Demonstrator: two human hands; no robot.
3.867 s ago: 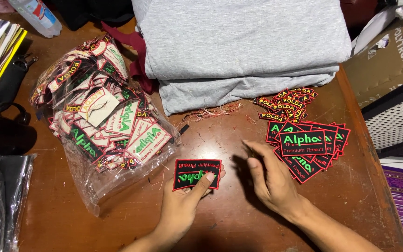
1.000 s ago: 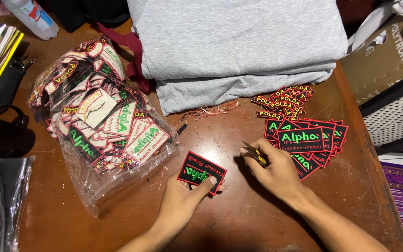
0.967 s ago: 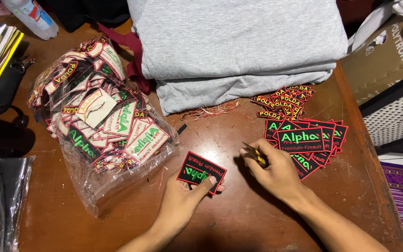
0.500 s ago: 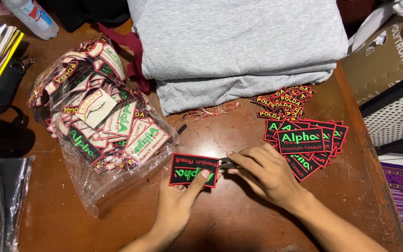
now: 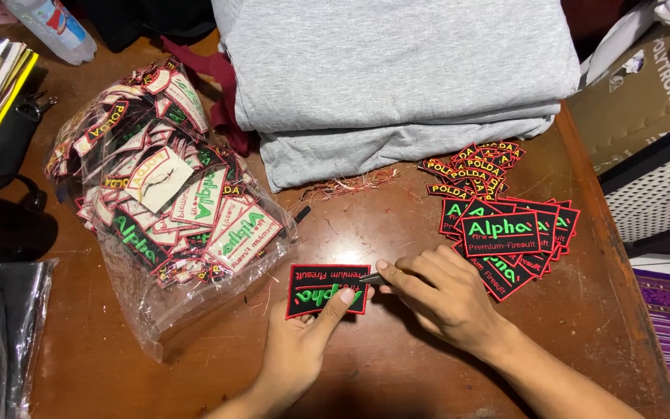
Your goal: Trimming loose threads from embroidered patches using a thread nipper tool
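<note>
Patch in hand: a black rectangular patch (image 5: 327,289) with a red border and green and red embroidery lies flat on the brown wooden table (image 5: 397,372), upside down to the wearer, just right of the plastic bag.
Left hand: the left hand (image 5: 300,349) rests palm-down on the table, its extended fingers pressing the patch's lower edge; it pins the patch rather than grasping it.
Right hand: the right hand (image 5: 440,299) is curled closed around a small dark tool (image 5: 371,278), whose tip meets the patch's right edge; the kind of tool cannot be told.
Finished stack: a fanned pile of matching black patches (image 5: 509,237) lies just beyond the right hand, right way up.
Small labels: a cluster of small red-and-yellow patches (image 5: 474,167) sits behind that pile, near the cloth.
Bag: a clear plastic bag (image 5: 168,209) crammed with mixed patches occupies the table's left half.
Cloth: folded grey fabric (image 5: 397,77) covers the far edge.
Trimmings: loose red thread scraps (image 5: 347,185) lie just before the fabric.
</note>
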